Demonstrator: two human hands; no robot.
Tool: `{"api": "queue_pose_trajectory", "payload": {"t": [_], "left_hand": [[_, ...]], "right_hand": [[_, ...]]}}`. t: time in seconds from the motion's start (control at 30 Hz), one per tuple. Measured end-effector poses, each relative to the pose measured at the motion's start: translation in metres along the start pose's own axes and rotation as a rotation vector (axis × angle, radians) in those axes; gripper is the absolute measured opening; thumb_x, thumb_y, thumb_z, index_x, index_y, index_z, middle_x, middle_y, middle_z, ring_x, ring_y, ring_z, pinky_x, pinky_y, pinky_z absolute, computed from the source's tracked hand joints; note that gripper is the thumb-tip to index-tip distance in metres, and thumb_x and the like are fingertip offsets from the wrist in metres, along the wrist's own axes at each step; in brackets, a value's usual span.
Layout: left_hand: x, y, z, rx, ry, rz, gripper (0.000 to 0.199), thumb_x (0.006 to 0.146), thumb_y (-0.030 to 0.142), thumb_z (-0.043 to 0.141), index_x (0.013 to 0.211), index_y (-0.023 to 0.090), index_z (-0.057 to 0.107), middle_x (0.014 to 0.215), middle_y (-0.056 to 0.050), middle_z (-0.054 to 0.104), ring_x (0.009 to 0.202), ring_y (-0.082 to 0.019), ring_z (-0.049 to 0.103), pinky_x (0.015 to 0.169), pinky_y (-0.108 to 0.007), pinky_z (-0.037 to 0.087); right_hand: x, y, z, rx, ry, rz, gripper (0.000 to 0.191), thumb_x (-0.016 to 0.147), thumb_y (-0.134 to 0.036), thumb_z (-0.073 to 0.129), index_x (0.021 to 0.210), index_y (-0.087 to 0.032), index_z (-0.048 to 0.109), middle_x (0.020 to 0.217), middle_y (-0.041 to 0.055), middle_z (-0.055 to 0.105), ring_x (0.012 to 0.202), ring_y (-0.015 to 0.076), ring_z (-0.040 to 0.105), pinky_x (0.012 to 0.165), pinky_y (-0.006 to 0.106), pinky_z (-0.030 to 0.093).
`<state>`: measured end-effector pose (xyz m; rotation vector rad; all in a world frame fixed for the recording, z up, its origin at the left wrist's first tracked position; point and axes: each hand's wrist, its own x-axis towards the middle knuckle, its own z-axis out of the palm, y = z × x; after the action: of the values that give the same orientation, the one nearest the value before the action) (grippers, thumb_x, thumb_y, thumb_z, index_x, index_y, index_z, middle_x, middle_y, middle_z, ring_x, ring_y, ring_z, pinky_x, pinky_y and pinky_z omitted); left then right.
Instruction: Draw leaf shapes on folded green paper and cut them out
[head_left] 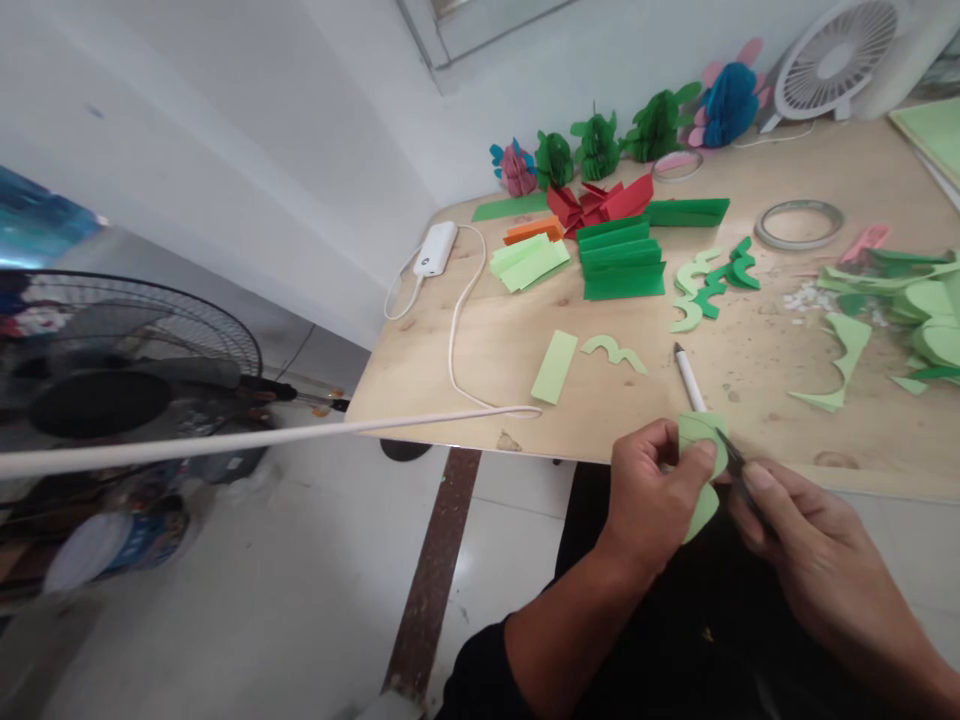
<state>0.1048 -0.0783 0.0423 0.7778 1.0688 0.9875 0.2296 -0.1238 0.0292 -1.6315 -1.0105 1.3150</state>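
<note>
A black short sleeve (478,675) and dark trousers (675,610) show, with the left hand (652,495) and right hand (814,550) bare.

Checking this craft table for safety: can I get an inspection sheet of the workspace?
surface: plywood board, stained, with small white paper bits at the right.
job's things: pale green paper and small dark scissors with blades at the paper's edge; scissor handles hidden.
hands: left hand grips the paper; right hand holds the scissors.
clutter: folded green paper, red folded paper, nearly spent tape roll, white pen.
cables: white cable loops across the board from a white power bank.
surroundings: standing fan beside the board, white desk fan in the far corner, paper honeycomb ornaments along the wall, tiled floor.
</note>
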Motion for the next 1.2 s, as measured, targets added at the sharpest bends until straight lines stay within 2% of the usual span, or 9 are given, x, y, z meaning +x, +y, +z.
{"api": "queue_pose_trajectory", "payload": {"t": [0.17, 0.4, 0.63, 0.9, 1.2], "left_hand": [[0.002, -0.001, 0.000, -0.031, 0.021, 0.003, 0.028, 0.073, 0.042, 0.073, 0.067, 0.017, 0.060, 0.061, 0.002, 0.058, 0.057, -0.010, 0.050, 0.059, -0.024, 0.044], [0.004, 0.000, -0.001, -0.025, 0.024, -0.003, 0.029, 0.073, 0.041, 0.073, 0.066, 0.017, 0.059, 0.060, 0.002, 0.058, 0.055, -0.009, 0.049, 0.058, -0.024, 0.044], [0.008, 0.003, -0.005, 0.076, -0.005, -0.001, 0.027, 0.073, 0.039, 0.071, 0.066, 0.016, 0.060, 0.061, 0.001, 0.057, 0.057, -0.009, 0.046, 0.055, -0.022, 0.037], [0.009, 0.007, -0.005, 0.074, -0.029, -0.016, 0.021, 0.073, 0.034, 0.070, 0.067, 0.015, 0.062, 0.063, 0.001, 0.059, 0.059, -0.009, 0.049, 0.058, -0.023, 0.039], [0.011, 0.004, -0.007, 0.077, -0.053, -0.012, 0.023, 0.073, 0.036, 0.071, 0.066, 0.016, 0.060, 0.062, 0.000, 0.059, 0.059, -0.011, 0.051, 0.058, -0.024, 0.040]], "right_hand": [[0.000, -0.004, 0.002, 0.021, -0.014, -0.027, 0.054, 0.085, -0.065, 0.053, 0.052, -0.023, 0.043, 0.050, -0.0034, 0.035, 0.046, 0.0090, 0.030, 0.041, 0.026, 0.029], [0.001, 0.010, -0.002, 0.017, -0.014, -0.023, 0.051, 0.086, -0.061, 0.054, 0.054, -0.022, 0.045, 0.052, -0.0029, 0.038, 0.049, 0.0098, 0.035, 0.045, 0.025, 0.035], [0.003, 0.006, -0.002, 0.010, -0.013, -0.034, 0.054, 0.087, -0.063, 0.053, 0.052, -0.022, 0.045, 0.051, -0.0030, 0.036, 0.048, 0.0095, 0.032, 0.043, 0.025, 0.032], [0.004, 0.005, -0.001, 0.032, -0.027, -0.035, 0.053, 0.087, -0.063, 0.052, 0.053, -0.022, 0.044, 0.053, -0.0032, 0.035, 0.049, 0.0097, 0.031, 0.043, 0.025, 0.031], [0.004, 0.007, -0.001, 0.003, -0.010, -0.042, 0.053, 0.087, -0.062, 0.052, 0.053, -0.022, 0.046, 0.052, -0.0031, 0.037, 0.048, 0.0097, 0.032, 0.044, 0.026, 0.030]]}}
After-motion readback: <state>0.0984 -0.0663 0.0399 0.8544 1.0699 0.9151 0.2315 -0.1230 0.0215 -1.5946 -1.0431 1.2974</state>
